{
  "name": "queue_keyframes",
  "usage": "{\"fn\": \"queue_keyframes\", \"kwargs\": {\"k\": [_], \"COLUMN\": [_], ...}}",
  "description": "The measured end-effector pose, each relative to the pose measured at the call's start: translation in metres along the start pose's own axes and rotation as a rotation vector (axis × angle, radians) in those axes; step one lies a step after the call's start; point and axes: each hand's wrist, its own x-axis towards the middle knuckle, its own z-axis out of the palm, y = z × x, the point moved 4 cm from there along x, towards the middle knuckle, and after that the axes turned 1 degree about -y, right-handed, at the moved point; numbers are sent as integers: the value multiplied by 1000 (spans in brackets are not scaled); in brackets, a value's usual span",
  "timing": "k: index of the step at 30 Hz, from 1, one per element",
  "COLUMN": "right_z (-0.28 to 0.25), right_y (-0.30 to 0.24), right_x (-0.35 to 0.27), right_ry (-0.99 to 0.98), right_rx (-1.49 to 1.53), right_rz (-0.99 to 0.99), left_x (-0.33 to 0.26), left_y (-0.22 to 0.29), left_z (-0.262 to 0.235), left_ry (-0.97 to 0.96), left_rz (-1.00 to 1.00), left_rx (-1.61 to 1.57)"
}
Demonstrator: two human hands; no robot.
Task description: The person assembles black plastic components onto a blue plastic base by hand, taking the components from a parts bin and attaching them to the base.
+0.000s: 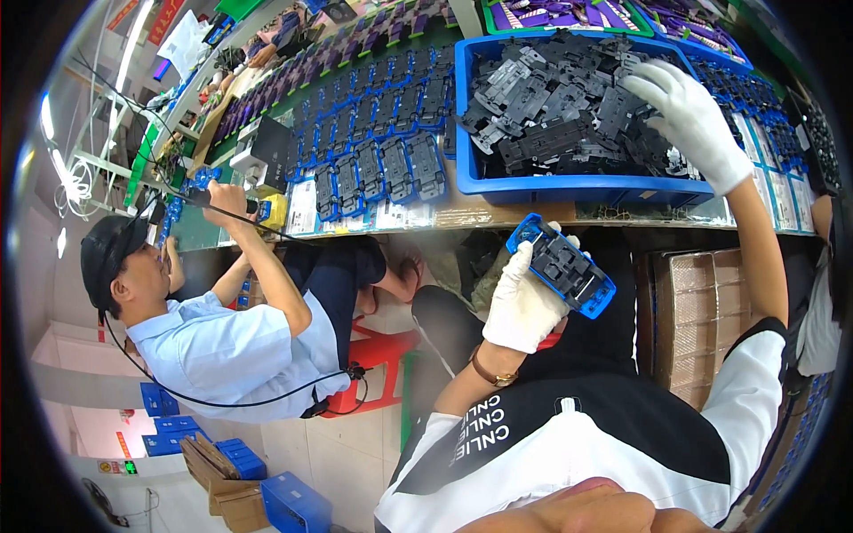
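White-knit-gloved left hand (522,306) gripped a rectangular blue plastic tray with dark insert (562,265); gloved right hand (689,120) curled over ridged black plastic parts (551,115) in a blue plastic bin (577,188).

Brown cardboard boxes (689,311) stacked under tabletop, right. Open brown cardboard box (222,484) on floor, lower left. Red banners (164,19) hung top left. White labels (302,206) along tabletop edge.

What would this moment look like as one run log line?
left hand: holds blue fixture | right hand: reaching into blue bin of grey parts | co-worker: seated left
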Motion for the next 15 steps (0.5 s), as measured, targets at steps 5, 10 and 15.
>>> {"fn": "queue_keyframes", "kwargs": {"k": [5,10,15], "right_z": [23,45,25], "right_y": [-2,7,11], "right_x": [25,41,29], "right_ry": [-68,-189,-3], "right_rx": [-70,-33,-90], "right_rz": [-264,-452,-455], "left_x": [1,-1,4], "left_y": [-3,2,9], "left_z": [4,6,4], "left_ry": [-13,-21,-60], "left_rz": [-7,17,48], "left_rx": [30,31,-8]}}
